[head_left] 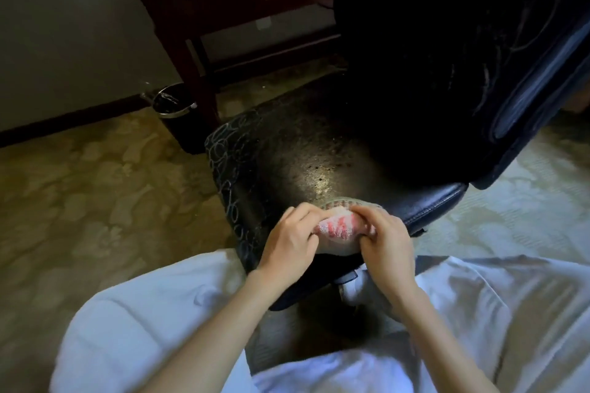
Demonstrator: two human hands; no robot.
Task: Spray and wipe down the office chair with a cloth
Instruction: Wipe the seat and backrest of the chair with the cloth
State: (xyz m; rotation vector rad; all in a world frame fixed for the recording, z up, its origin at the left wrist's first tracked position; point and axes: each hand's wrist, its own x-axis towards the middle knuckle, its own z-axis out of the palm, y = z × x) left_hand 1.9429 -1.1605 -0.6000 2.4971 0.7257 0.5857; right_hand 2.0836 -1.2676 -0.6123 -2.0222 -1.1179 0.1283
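A black office chair (319,153) stands in front of me, its dark patterned seat lit in the middle and its tall backrest (463,41) rising at the right. Just above the seat's near edge I hold a bunched cloth (338,228), pale with pink-red stripes, between both hands. My left hand (290,242) pinches its left end with curled fingers. My right hand (386,242) grips its right end, thumb on top. No spray bottle is in view.
A dark wooden desk (223,0) with a ring-pull drawer stands behind the chair. A black waste bin (178,112) with a metal rim sits by its leg against the wall. Patterned beige carpet (79,201) covers the floor. My white-clad knees flank the chair's base.
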